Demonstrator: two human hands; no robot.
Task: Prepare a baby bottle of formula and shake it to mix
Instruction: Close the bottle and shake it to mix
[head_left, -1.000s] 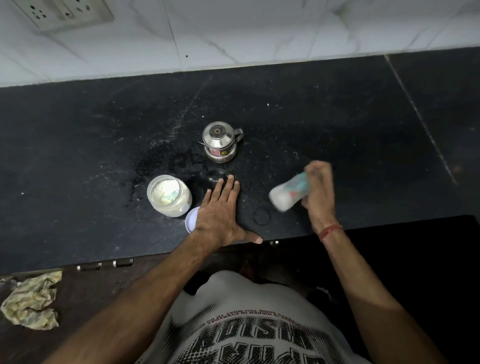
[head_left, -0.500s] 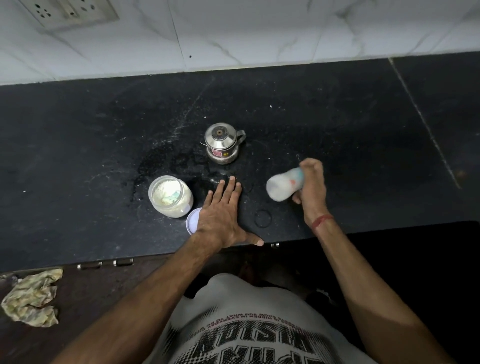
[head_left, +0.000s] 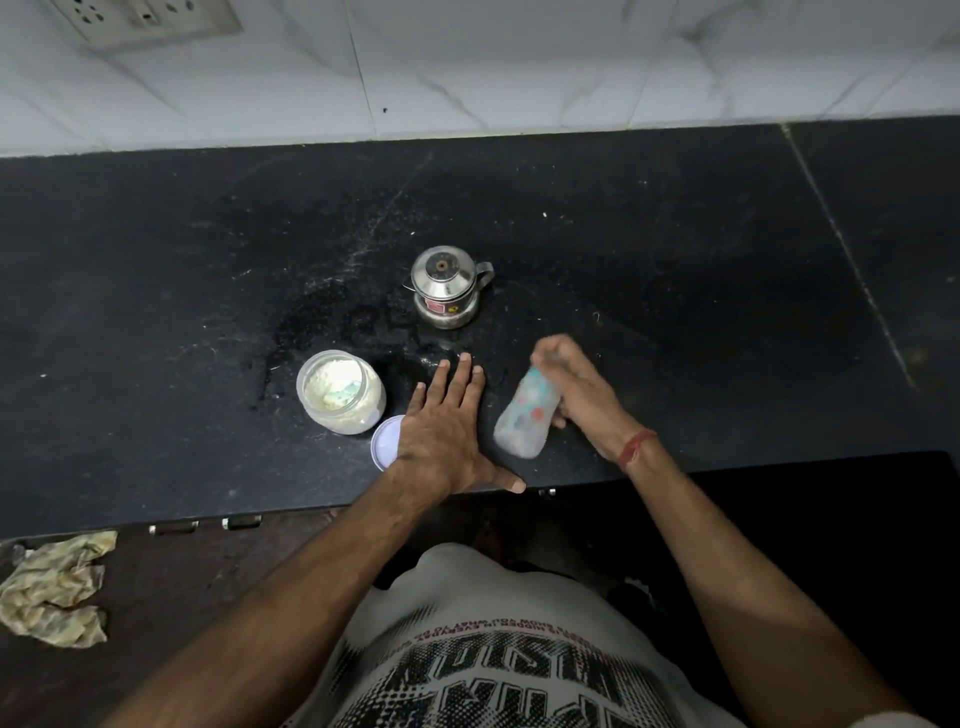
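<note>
The right hand (head_left: 582, 395) grips the baby bottle (head_left: 527, 413) by its upper end, fingers curled round it, and the bottle is a blur over the black countertop (head_left: 675, 270). Its pale base now points down toward the counter's front edge, swung round from half a second ago, when that end pointed out to the left and sat higher. A second back it lay in much the same sideways pose, so the tilt is the fresh change. Milky contents and coloured prints show through the smear, though the cap end is hidden inside the fist. A red thread (head_left: 636, 447) circles that wrist. The left hand (head_left: 444, 431) has not budged: palm flat on the counter, fingers straight and close together, thumb spread out along the front edge, just as before. Its heel covers part of the round white lid (head_left: 383, 441) lying flat beside it. Just left of that stands the open formula jar (head_left: 340, 392), pale powder inside with a bluish scoop half buried in it, unmoved. Behind the hands, well apart from them, sits the small steel kettle (head_left: 448, 288), lid on, where it stood earlier. A crumpled yellowish cloth (head_left: 54, 590) lies low at the left, below the counter edge.
</note>
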